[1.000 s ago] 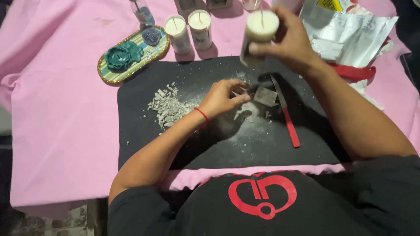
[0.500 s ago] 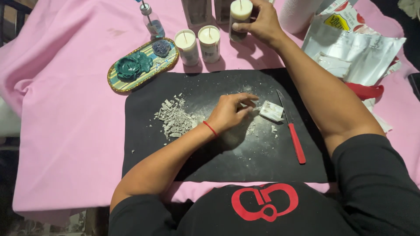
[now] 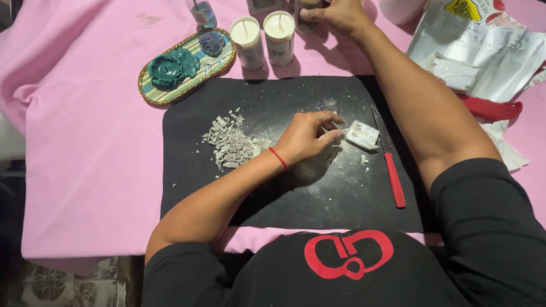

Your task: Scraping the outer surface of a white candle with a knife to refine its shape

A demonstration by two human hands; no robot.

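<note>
My left hand (image 3: 310,135) rests on a black mat (image 3: 227,187), its fingertips touching a pale block of wax (image 3: 362,135). A red thread band circles that wrist. My right hand (image 3: 335,12) reaches to the far edge of the table and grips a glass candle jar (image 3: 304,23), mostly hidden by the fingers. Two white candles in glass jars (image 3: 264,37) stand side by side just left of it. A pile of grey wax chips (image 3: 230,142) lies on the mat left of my left hand. A red-handled knife (image 3: 389,159) lies on the mat to the right of the block.
A pink cloth (image 3: 85,142) covers the table. An oval gold-rimmed tray (image 3: 187,68) with green and blue flower-shaped pieces sits at the back left. Crumpled silver foil packaging (image 3: 489,54) and a red object (image 3: 492,108) lie at the right. A small bottle (image 3: 202,12) stands behind the tray.
My right hand carried the candle jar from above the mat to the far edge beside the two white candles. My left hand stayed by the wax block.
</note>
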